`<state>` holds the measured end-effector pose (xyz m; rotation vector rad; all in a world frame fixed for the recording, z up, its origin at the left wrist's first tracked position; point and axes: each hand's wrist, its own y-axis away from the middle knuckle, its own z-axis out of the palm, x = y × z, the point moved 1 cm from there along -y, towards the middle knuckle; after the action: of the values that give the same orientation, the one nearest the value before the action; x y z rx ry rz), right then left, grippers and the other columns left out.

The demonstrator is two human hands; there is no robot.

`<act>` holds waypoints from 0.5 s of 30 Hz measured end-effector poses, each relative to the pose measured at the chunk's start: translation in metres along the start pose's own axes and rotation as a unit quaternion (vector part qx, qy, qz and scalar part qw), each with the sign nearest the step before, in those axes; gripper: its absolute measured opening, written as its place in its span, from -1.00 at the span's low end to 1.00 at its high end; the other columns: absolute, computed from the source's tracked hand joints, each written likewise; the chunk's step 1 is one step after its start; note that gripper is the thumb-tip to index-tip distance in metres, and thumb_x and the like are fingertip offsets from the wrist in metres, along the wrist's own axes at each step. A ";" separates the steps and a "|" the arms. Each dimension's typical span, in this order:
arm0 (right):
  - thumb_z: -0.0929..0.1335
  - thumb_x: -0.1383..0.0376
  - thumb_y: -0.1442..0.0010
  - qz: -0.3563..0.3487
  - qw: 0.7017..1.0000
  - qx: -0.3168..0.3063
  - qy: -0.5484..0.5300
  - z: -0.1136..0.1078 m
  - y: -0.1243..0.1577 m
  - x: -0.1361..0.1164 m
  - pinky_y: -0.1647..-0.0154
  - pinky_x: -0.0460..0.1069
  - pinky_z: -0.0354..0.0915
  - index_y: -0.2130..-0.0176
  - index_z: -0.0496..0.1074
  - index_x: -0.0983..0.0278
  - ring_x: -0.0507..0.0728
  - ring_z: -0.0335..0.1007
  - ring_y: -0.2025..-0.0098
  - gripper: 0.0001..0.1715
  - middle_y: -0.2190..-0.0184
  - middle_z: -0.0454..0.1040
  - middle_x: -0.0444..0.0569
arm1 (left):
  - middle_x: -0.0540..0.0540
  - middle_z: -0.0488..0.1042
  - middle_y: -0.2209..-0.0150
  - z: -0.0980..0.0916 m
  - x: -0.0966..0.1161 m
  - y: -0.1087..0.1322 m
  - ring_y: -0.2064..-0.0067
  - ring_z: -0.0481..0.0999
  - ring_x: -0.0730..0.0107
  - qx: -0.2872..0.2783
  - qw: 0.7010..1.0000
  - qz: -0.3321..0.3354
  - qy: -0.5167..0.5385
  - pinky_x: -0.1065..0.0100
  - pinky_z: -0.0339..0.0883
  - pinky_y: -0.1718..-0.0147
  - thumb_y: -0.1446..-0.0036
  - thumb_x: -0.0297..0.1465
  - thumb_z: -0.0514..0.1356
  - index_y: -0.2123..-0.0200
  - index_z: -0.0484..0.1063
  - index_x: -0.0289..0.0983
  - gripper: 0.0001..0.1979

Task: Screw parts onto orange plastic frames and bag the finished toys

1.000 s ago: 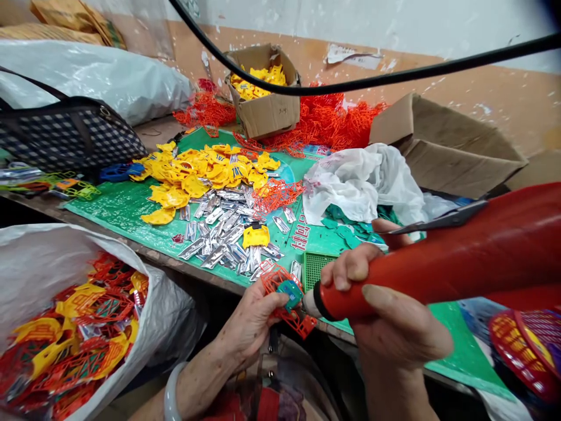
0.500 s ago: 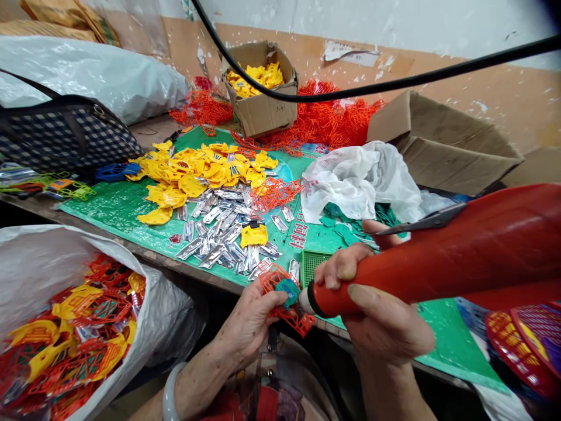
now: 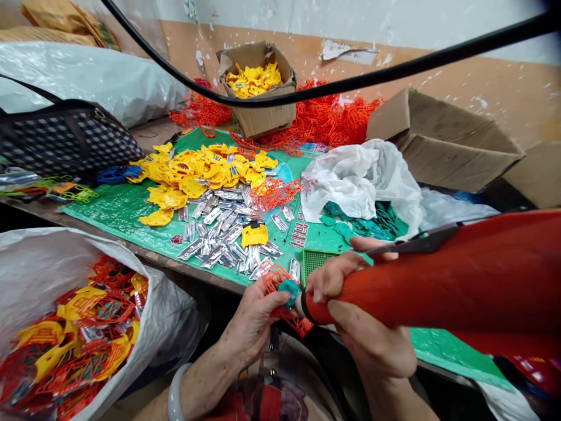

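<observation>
My left hand [image 3: 256,313] is closed on an orange lattice plastic frame [image 3: 300,324], thumb pressed on a teal-green plastic piece [image 3: 288,286] lying against it. My right hand [image 3: 359,310] is wrapped round a thick red power screwdriver [image 3: 429,286] with a dark lever along its top. The pale nose of the screwdriver meets the green piece; its very tip is hidden. Just beyond my hands are silver metal-like plates [image 3: 223,234], a single yellow plastic part [image 3: 254,234] and a small green mesh basket [image 3: 318,261].
Yellow plastic parts [image 3: 188,169] are heaped on the green table cover [image 3: 118,204]. A white sack [image 3: 166,298] of mixed parts stands at left. Behind are a carton [image 3: 263,117] of yellow parts, orange frames [image 3: 333,120], and a white bag [image 3: 350,175]. A black cable [image 3: 350,88] hangs across.
The red screwdriver and my right hand have shifted slightly left and down, the nose now closer against the green piece. The black cable has swung lower and left.
</observation>
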<state>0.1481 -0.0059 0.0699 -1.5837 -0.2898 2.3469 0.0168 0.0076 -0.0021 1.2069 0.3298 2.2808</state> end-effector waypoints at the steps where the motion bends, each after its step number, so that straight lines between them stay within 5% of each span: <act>1: 0.44 0.35 -0.07 -0.002 1.000 -0.002 0.007 0.000 0.001 0.001 0.25 0.06 0.36 -0.05 0.26 0.02 0.05 0.34 0.41 -0.42 0.43 0.38 -0.23 | -0.05 0.51 0.40 0.000 0.000 0.000 0.41 0.46 0.40 0.000 1.000 0.000 -0.006 0.37 0.40 0.34 0.08 -0.44 0.34 0.32 0.51 -0.32 -0.82; 15: 0.42 0.38 -0.01 -0.015 1.000 0.023 0.015 -0.004 -0.012 -0.008 0.32 0.08 0.37 -0.05 0.28 0.01 0.06 0.32 0.46 -0.37 0.47 0.37 -0.24 | -0.07 0.55 0.37 -0.006 0.002 0.000 0.42 0.50 0.41 -0.026 1.000 -0.016 -0.007 0.37 0.44 0.37 0.00 -0.43 0.33 0.24 0.54 -0.32 -0.80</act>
<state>0.1566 0.0022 0.0793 -1.5798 -0.2489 2.2896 0.0110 0.0090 -0.0043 1.1836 0.2816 2.2381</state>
